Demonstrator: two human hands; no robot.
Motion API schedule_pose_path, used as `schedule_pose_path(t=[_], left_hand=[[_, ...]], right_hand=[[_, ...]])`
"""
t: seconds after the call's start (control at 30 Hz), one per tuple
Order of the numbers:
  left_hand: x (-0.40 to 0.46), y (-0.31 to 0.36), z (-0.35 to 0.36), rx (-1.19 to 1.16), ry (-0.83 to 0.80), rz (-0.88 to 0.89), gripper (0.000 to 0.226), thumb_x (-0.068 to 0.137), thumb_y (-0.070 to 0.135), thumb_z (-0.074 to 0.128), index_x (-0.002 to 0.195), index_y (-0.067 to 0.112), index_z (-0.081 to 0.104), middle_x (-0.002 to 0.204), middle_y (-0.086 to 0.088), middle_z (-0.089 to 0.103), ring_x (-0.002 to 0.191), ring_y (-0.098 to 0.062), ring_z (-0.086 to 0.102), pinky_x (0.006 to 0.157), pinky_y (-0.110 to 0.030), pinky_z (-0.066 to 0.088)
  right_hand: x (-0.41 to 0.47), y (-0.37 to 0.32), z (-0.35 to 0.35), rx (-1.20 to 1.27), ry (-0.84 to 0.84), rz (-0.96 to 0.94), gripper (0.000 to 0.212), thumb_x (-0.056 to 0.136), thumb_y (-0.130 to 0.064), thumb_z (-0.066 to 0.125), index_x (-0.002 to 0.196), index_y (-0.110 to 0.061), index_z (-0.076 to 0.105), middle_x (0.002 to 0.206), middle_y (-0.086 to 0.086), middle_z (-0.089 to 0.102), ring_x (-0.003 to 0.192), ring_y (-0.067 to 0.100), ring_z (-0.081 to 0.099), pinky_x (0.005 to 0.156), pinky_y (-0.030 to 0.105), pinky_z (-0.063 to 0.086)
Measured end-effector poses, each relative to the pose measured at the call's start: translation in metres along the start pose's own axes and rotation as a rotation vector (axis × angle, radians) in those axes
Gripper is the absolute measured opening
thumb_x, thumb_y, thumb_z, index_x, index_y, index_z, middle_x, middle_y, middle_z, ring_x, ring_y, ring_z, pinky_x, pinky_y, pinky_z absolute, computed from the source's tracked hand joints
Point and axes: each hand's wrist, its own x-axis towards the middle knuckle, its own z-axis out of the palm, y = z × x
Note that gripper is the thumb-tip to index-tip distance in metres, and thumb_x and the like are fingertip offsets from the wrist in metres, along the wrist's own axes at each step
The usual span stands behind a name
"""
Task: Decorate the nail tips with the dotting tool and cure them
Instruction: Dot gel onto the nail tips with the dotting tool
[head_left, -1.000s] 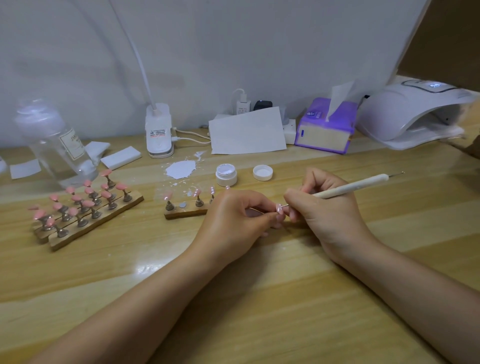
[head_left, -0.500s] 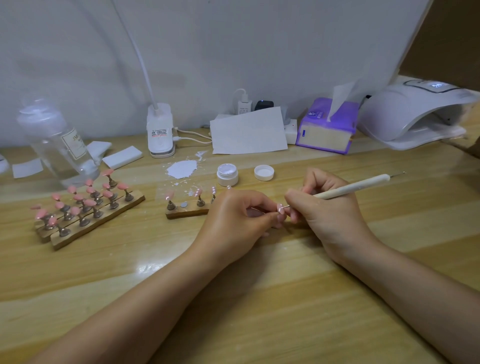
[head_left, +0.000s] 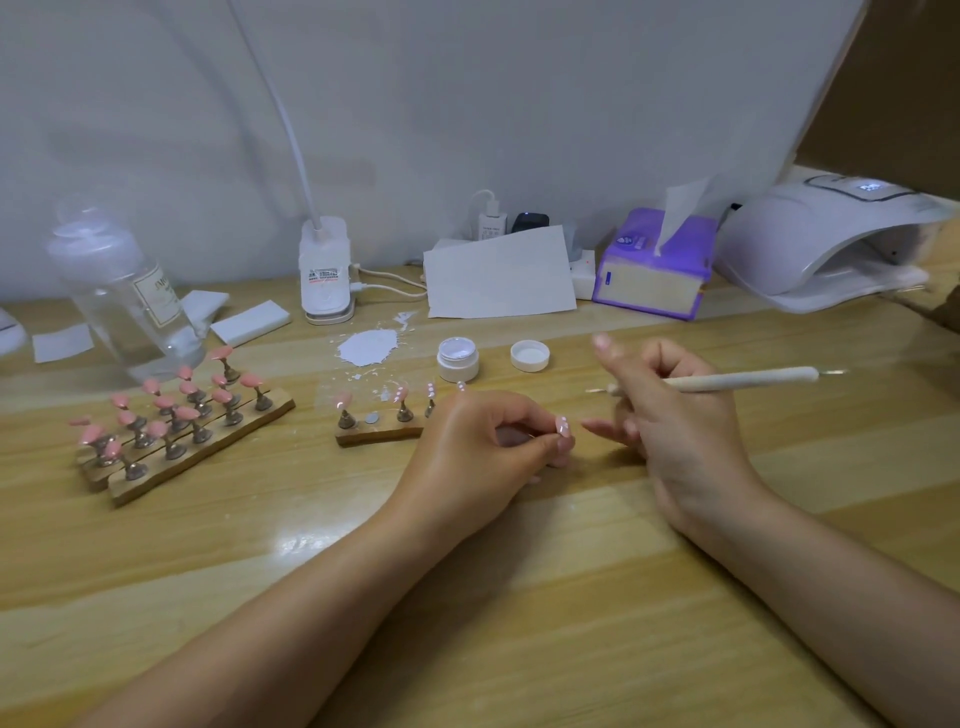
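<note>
My left hand (head_left: 483, 447) pinches a small stand carrying a pink nail tip (head_left: 561, 426) with white dots, held just above the table. My right hand (head_left: 670, 415) grips the cream dotting tool (head_left: 737, 379), its metal point (head_left: 597, 389) lifted clear of the tip and aimed left. A short wooden strip (head_left: 379, 434) behind my left hand carries dotted nail tips on stands and one bare magnet. An open white gel jar (head_left: 457, 358) sits beyond it, its lid (head_left: 530, 356) alongside. The white curing lamp (head_left: 826, 249) stands at the back right.
Wooden racks (head_left: 182, 441) with several plain pink nail tips stand at the left. A clear bottle (head_left: 124, 301), white pads, a desk lamp base (head_left: 324, 275), a white paint blotch (head_left: 369, 345), a paper sheet (head_left: 498, 275) and a purple tissue box (head_left: 654, 265) line the back.
My right hand has drawn the dotting tool away from the nail tip, up and to the right. My left hand still holds the tip in the same place.
</note>
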Motion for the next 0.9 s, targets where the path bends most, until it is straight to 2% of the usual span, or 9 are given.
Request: schedule_pose_path(t=[0.1,0.27,0.43,0.67,0.8,0.9], left_hand=[[-0.001,0.001,0.000,-0.027,-0.010,-0.002,0.009,0.081,0.007,0.066,0.075,0.011,0.071,0.063,0.007,0.068,0.064,0.001,0.064,0.054,-0.010,0.047],[-0.002,0.003,-0.001,-0.078,-0.018,0.005,0.012,0.081,0.006,0.067,0.073,0.015,0.070,0.062,0.012,0.067,0.066,0.002,0.065,0.053,-0.011,0.047],[-0.003,0.003,-0.001,-0.104,-0.005,0.010,0.019,0.082,0.006,0.065,0.070,0.020,0.068,0.064,0.012,0.067,0.071,-0.001,0.067,0.053,-0.012,0.048],[-0.002,0.003,-0.002,-0.099,0.012,0.023,0.019,0.084,0.006,0.064,0.069,0.018,0.067,0.062,0.008,0.066,0.068,0.001,0.066,0.053,-0.014,0.050],[-0.002,0.003,-0.002,-0.110,0.021,0.029,0.028,0.083,0.005,0.064,0.064,0.025,0.066,0.063,0.007,0.067,0.069,-0.002,0.066,0.053,-0.016,0.051],[-0.002,0.003,-0.002,-0.100,0.019,0.038,0.027,0.083,0.006,0.063,0.065,0.025,0.066,0.063,0.008,0.067,0.068,-0.001,0.066,0.053,-0.016,0.051]], right_hand=[[0.012,-0.006,0.000,-0.072,0.048,-0.070,0.040,0.075,-0.023,0.073,0.054,-0.021,0.039,0.039,-0.014,0.041,0.045,-0.001,0.046,0.046,0.016,0.047],[0.045,-0.017,0.018,-0.208,-0.125,-0.094,0.029,0.075,-0.030,0.073,0.059,-0.020,0.051,0.044,-0.018,0.051,0.047,-0.004,0.050,0.058,0.015,0.051],[0.071,-0.012,0.051,-0.453,-0.276,-0.180,0.040,0.082,-0.036,0.066,0.055,-0.012,0.050,0.035,-0.012,0.051,0.035,-0.001,0.044,0.044,0.009,0.039],[0.084,0.010,0.072,-0.727,-0.369,-0.184,0.042,0.073,-0.039,0.075,0.052,-0.018,0.045,0.038,-0.009,0.050,0.040,0.005,0.051,0.061,0.027,0.046],[0.085,0.014,0.077,-0.795,-0.404,-0.216,0.042,0.075,-0.038,0.073,0.051,-0.019,0.044,0.049,-0.005,0.052,0.052,0.009,0.049,0.061,0.029,0.043],[0.084,0.015,0.080,-0.852,-0.441,-0.235,0.044,0.074,-0.037,0.074,0.049,-0.019,0.043,0.050,-0.005,0.052,0.054,0.008,0.047,0.056,0.027,0.037]])
